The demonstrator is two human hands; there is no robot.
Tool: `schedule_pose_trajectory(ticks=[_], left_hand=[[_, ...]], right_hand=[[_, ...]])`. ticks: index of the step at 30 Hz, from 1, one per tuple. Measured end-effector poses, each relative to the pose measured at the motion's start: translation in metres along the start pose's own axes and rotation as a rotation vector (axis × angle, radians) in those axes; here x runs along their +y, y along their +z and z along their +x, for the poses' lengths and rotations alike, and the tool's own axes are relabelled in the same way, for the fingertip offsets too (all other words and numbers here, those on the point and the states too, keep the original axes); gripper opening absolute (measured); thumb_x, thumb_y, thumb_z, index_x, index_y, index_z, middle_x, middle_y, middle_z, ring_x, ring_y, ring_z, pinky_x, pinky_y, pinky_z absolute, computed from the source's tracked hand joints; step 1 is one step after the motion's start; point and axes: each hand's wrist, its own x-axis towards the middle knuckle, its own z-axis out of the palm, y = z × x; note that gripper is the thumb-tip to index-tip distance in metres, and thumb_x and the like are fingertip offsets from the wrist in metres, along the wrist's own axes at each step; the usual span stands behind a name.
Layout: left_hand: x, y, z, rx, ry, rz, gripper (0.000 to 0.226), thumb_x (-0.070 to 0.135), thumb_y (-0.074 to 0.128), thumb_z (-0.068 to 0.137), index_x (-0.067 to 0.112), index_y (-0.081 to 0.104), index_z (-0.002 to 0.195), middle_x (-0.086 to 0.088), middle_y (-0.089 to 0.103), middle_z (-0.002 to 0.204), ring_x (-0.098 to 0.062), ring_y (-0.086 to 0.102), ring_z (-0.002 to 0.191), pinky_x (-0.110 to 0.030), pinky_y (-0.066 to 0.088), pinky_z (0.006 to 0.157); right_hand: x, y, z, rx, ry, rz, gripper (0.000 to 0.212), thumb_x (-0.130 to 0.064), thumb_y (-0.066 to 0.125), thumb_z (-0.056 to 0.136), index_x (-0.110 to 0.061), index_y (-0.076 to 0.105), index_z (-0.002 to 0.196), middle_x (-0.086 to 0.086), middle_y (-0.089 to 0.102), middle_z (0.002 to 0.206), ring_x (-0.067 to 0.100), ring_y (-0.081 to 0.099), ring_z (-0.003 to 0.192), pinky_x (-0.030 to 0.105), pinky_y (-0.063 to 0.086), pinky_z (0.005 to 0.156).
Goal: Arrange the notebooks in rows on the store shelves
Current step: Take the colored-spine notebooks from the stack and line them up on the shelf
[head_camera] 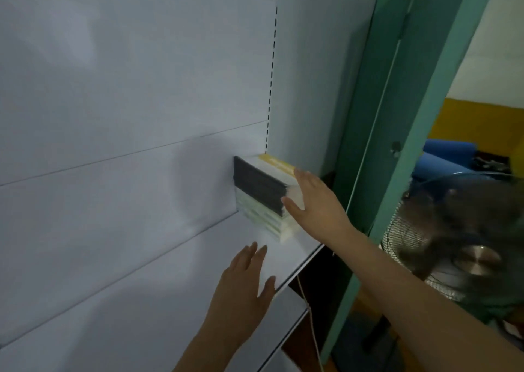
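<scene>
A stack of notebooks [259,194] sits at the right end of the white shelf [141,258], against the back panel. Its upper spines are dark grey, the lower ones pale green, and the top cover is white with a yellow band. My right hand [314,204] lies flat against the front right side of the stack, fingers spread, thumb on the spines. My left hand [243,281] hovers open over the bare shelf just in front of the stack, touching no notebook.
The shelf's front edge [300,269] runs diagonally, with a lower shelf below it. A slotted upright [271,74] rises behind the stack. A teal door frame [397,144] stands to the right. A standing fan [453,244] is close beside my right arm.
</scene>
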Motion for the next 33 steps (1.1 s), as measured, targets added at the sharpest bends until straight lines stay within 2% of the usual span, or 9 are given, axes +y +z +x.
schedule_pose_trajectory(ticks=[5,9,12,16,20,23,27,30,33], left_hand=[[-0.027,0.01,0.044,-0.03,-0.048,-0.057,0.06,0.046,0.039,0.102,0.032,0.016,0.156,0.011,0.011,0.164,-0.008,0.01,0.151,-0.026,0.015,0.12],[-0.036,0.002,0.067,0.014,-0.081,-0.195,0.055,0.043,0.046,0.1,0.031,0.029,0.152,0.012,0.025,0.159,-0.004,0.021,0.146,-0.018,0.016,0.116],[-0.022,-0.02,0.088,0.055,-0.253,-0.67,0.051,0.053,0.05,0.095,0.036,0.044,0.143,0.016,0.045,0.148,-0.002,0.043,0.133,-0.025,0.029,0.114],[0.001,-0.053,0.118,0.111,-0.458,-1.632,0.046,0.046,0.048,0.095,0.017,0.061,0.127,-0.009,0.07,0.122,-0.024,0.068,0.109,-0.046,0.05,0.097],[-0.016,-0.068,0.119,0.395,-0.576,-1.401,0.025,0.008,0.055,0.097,0.009,0.065,0.12,-0.01,0.075,0.107,-0.028,0.072,0.097,-0.041,0.055,0.084],[-0.034,-0.08,0.107,0.444,-0.6,-1.273,0.021,0.005,0.059,0.094,0.01,0.067,0.113,-0.007,0.075,0.106,-0.025,0.072,0.096,-0.039,0.055,0.084],[-0.043,-0.08,0.091,0.459,-0.643,-1.225,0.019,0.005,0.061,0.092,0.012,0.068,0.108,-0.006,0.076,0.102,-0.026,0.073,0.094,-0.038,0.054,0.081],[-0.037,-0.071,0.084,0.444,-0.682,-1.256,0.019,0.004,0.06,0.092,0.01,0.068,0.108,-0.008,0.076,0.101,-0.027,0.073,0.092,-0.039,0.054,0.081],[-0.03,-0.066,0.077,0.411,-0.677,-1.271,0.02,0.003,0.059,0.092,0.008,0.068,0.109,-0.008,0.077,0.1,-0.025,0.074,0.09,-0.04,0.055,0.082]], right_hand=[[0.026,0.044,0.062,-0.129,0.025,-0.011,0.06,-0.049,0.044,0.1,-0.019,0.034,0.151,0.003,0.038,0.154,0.022,0.034,0.143,0.037,0.029,0.117],[0.031,0.056,0.071,-0.028,0.003,0.064,0.04,-0.032,0.039,0.105,-0.019,0.051,0.142,0.002,0.049,0.147,0.019,0.038,0.141,0.031,0.023,0.119],[0.015,0.057,0.048,0.082,-0.101,0.155,0.038,-0.026,0.039,0.105,-0.02,0.053,0.14,0.002,0.051,0.145,0.019,0.039,0.141,0.036,0.021,0.121],[-0.013,0.079,0.003,0.088,-0.403,0.022,0.046,-0.034,0.037,0.099,-0.026,0.044,0.144,-0.004,0.046,0.149,0.014,0.036,0.141,0.036,0.02,0.12],[0.003,0.09,0.012,-0.022,-0.533,-0.037,0.063,-0.04,0.049,0.098,-0.02,0.027,0.154,-0.001,0.029,0.159,0.014,0.022,0.148,0.039,0.018,0.12],[0.026,0.074,0.041,0.116,-0.336,0.068,0.062,-0.029,0.056,0.097,-0.014,0.031,0.152,0.0,0.032,0.158,0.014,0.027,0.146,0.037,0.022,0.12],[0.046,0.074,0.076,-0.019,-0.047,0.076,0.074,-0.061,0.041,0.095,-0.016,0.029,0.152,-0.002,0.032,0.157,0.017,0.023,0.147,0.036,0.015,0.122],[0.047,0.083,0.072,0.123,-0.052,0.131,0.046,-0.043,0.05,0.098,-0.01,0.062,0.128,0.008,0.064,0.129,0.024,0.056,0.124,0.035,0.024,0.116],[0.044,0.075,0.067,0.247,-0.055,0.159,0.023,-0.021,0.056,0.1,-0.01,0.071,0.112,0.008,0.073,0.108,0.026,0.068,0.102,0.03,0.038,0.103]])
